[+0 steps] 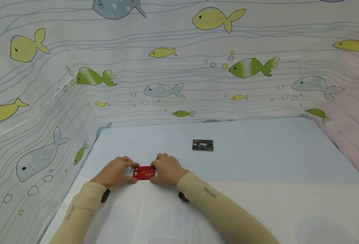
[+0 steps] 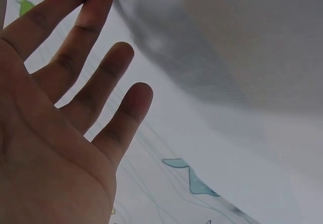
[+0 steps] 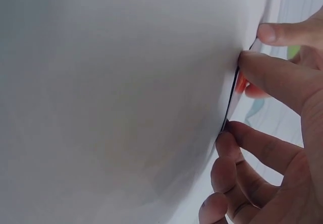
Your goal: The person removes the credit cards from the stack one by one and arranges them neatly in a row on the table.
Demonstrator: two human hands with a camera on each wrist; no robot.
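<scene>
A red VIP card lies between my two hands, near the middle of the white table. My left hand holds its left end, index finger at the upper corner and thumb at the lower one. At the right end, thumb and index finger of my right hand pinch the card. Palm and fingers of the left hand fill the left wrist view; only a speck of red shows at a fingertip. In the right wrist view, the right hand holds the card's thin edge. Whether the card touches the tabletop I cannot tell.
Farther back on the table lies a black Vip card. A fish-patterned sheet covers the walls behind and to the left, and a pinkish part hangs on the right.
</scene>
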